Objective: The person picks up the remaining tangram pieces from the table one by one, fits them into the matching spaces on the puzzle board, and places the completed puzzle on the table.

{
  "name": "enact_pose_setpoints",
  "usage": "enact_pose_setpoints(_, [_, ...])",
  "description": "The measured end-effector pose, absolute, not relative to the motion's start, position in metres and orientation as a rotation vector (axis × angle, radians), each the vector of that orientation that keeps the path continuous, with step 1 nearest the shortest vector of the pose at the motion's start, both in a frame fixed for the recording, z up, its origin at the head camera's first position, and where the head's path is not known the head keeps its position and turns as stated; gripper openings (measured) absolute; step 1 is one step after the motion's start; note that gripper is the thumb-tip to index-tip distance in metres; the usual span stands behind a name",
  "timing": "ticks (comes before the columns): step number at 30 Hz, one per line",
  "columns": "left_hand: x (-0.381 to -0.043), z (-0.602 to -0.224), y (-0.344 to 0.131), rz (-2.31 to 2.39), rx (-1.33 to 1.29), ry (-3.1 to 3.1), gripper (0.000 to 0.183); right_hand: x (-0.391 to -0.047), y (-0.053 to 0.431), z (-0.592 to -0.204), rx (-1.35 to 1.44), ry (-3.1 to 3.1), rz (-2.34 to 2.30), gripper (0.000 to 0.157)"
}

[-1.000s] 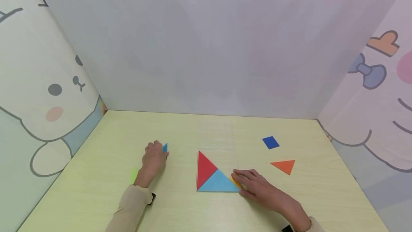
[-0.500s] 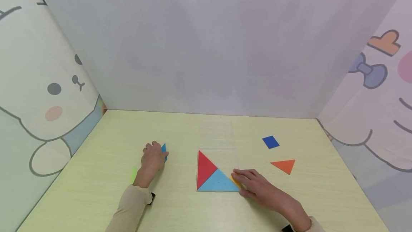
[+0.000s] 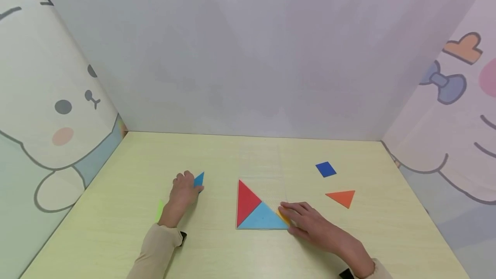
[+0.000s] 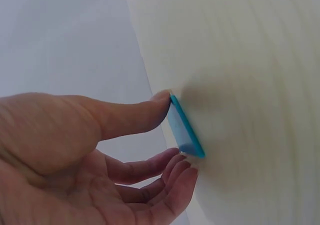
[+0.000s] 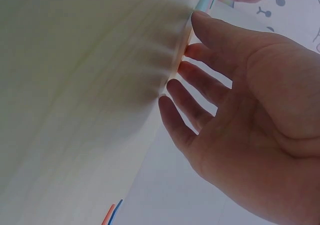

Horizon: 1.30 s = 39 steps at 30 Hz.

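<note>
My left hand (image 3: 183,193) pinches a small blue tangram piece (image 3: 199,179) by its edges, left of the middle of the table. In the left wrist view the same blue piece (image 4: 185,127) stands tilted between thumb and fingertips, close over the wood. A flat transparent tray (image 3: 259,158) lies in the centre, holding a red triangle (image 3: 246,203) and a light blue triangle (image 3: 263,218). The right hand (image 3: 314,227) rests its relaxed fingertips on a yellow piece (image 3: 284,218) at the tray's lower right; the hand covers most of that piece.
A dark blue four-sided piece (image 3: 326,169) and an orange triangle (image 3: 342,198) lie to the right on the table (image 3: 217,253). Part of a light green piece (image 3: 160,209) shows beside the left wrist. A grey wall (image 3: 248,55) rises behind, with printed panels at both sides.
The blue piece has turned between the fingers of my left hand, and more of its face shows to the right. The right hand has stayed on the yellow piece.
</note>
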<state>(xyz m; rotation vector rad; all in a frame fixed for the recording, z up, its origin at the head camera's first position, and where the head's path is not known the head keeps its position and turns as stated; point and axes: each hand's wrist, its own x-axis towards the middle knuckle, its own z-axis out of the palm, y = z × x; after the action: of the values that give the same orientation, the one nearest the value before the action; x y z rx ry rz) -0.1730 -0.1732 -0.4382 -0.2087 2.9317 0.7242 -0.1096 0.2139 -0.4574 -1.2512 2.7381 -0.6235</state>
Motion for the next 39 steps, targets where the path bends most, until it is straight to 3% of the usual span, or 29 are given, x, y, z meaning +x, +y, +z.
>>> enact_pose_setpoints(21, [-0.174, -0.436, -0.175, 0.727, -0.184, 2.901, 0.036, -0.11, 0.214, -0.458, -1.305, 2.757, -0.644, 0.052])
enact_pose_setpoints(39, [-0.171, -0.436, -0.182, 1.046, -0.026, 2.969, 0.019, -0.109, 0.214, -0.458, -1.323, 2.762, -0.643, 0.052])
